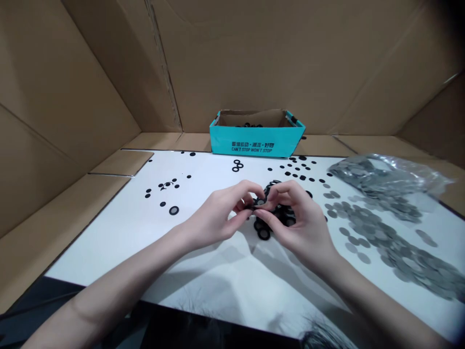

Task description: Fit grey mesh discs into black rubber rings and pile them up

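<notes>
Grip of left hand [213, 215] and right hand [300, 225] together on a black ring [260, 201]; teal box [257, 141] marked CAN'T STOP WON'T STOP

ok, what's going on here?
A person's left hand and right hand pinch a small black ring with a grey centre above a heap of similar rings on a white surface. Grey discs lie spread to the right, near a clear plastic bag. A teal cardboard box stands beyond, holding dark rings.
</notes>
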Demonstrator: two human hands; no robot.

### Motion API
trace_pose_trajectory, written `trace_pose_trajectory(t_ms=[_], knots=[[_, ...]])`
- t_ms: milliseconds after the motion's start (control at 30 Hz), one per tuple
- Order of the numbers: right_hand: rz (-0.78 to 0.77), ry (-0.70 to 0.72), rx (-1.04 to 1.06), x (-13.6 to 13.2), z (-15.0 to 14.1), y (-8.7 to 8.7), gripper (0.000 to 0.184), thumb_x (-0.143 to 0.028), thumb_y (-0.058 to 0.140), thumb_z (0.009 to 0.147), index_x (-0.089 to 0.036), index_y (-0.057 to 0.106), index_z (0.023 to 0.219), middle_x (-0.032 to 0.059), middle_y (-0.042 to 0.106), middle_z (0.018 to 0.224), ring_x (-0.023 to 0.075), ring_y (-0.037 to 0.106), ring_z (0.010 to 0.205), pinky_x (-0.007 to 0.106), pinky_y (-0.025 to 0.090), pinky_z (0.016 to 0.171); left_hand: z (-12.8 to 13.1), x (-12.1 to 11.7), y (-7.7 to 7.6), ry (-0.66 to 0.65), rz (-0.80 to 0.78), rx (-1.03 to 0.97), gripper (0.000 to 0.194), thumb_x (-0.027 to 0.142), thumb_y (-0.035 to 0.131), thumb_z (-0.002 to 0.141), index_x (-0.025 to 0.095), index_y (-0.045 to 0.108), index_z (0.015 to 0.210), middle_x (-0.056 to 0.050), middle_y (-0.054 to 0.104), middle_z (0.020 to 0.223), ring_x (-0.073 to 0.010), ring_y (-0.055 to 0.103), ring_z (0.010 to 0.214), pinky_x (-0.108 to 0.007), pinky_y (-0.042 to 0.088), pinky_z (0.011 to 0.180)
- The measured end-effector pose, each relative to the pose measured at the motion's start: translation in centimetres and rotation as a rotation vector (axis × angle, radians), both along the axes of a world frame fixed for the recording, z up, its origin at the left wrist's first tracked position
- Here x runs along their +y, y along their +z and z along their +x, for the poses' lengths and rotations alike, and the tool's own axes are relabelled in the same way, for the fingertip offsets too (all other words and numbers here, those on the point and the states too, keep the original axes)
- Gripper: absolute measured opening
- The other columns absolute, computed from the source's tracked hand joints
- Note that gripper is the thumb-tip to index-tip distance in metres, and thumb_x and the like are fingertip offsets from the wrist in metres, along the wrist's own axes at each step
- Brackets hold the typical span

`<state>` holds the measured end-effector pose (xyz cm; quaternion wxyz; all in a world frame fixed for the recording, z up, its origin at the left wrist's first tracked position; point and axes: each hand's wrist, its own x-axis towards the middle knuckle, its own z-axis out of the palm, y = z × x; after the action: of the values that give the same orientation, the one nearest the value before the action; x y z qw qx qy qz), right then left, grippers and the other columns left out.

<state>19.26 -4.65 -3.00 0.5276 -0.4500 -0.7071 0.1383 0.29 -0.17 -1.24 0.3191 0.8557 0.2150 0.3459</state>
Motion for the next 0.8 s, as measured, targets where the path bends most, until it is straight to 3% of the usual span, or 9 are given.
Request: trace_pose_trajectory(t_ms=[200,433,567,667,800], knots=[[-0.071,0.019,0.064,0.22,0.05,0.04,0.024,-0.017,0.072,0.084,-0.027,0.052,0.093,-0.0043,0.065,0.077,0.0167,0.072,0.073,0.031,0.056,0.071,0.00,0.21,-0.33,0.049,-0.059,-0.131,0.024,0.013,0.059,0.094,0.021,0.054,0.116,0.001,0.062,0.089,-0.0099,0.062,0.078,-0.024,0.055,0.075],[-0.142,0.056,0.167,0.08,-0.04,0.34,0.025,-0.016,0.072,0.082,-0.027,0.052,0.091,-0.0052,0.063,0.074,0.0161,0.070,0.072,0.032,0.056,0.072,0.10,0.05,-0.21,0.010,-0.098,-0.105,0.022,0.012,0.056,0.095,0.022,0.051,0.113,0.002,0.059,0.091,-0.0086,0.061,0.075,-0.022,0.057,0.073],[-0.130,0.071,0.225,-0.13,-0.16,0.29,0.027,-0.016,0.072,0.082,-0.027,0.047,0.087,-0.0069,0.057,0.071,0.0150,0.067,0.070,0.031,0.054,0.070,-0.19,-0.02,0.38,-0.026,-0.022,-0.009,0.019,0.009,0.055,0.094,0.022,0.052,0.108,0.000,0.063,0.095,-0.0093,0.062,0.078,-0.022,0.055,0.072],[-0.093,0.069,0.159,-0.06,-0.09,0.20,0.027,-0.014,0.071,0.082,-0.027,0.047,0.086,-0.0061,0.058,0.073,0.0149,0.067,0.068,0.030,0.054,0.068,-0.44,0.01,0.55,-0.024,0.045,0.059,0.022,0.007,0.052,0.094,0.022,0.055,0.110,-0.001,0.066,0.099,-0.0097,0.062,0.079,-0.024,0.055,0.074],[-0.104,0.088,0.052,0.15,0.21,0.20,0.025,-0.012,0.069,0.083,-0.027,0.049,0.089,-0.0058,0.060,0.073,0.0153,0.069,0.069,0.029,0.054,0.067,-0.43,0.12,0.28,0.015,0.016,0.005,0.026,0.008,0.054,0.091,0.022,0.055,0.113,0.000,0.066,0.095,-0.0097,0.062,0.077,-0.023,0.056,0.074]])
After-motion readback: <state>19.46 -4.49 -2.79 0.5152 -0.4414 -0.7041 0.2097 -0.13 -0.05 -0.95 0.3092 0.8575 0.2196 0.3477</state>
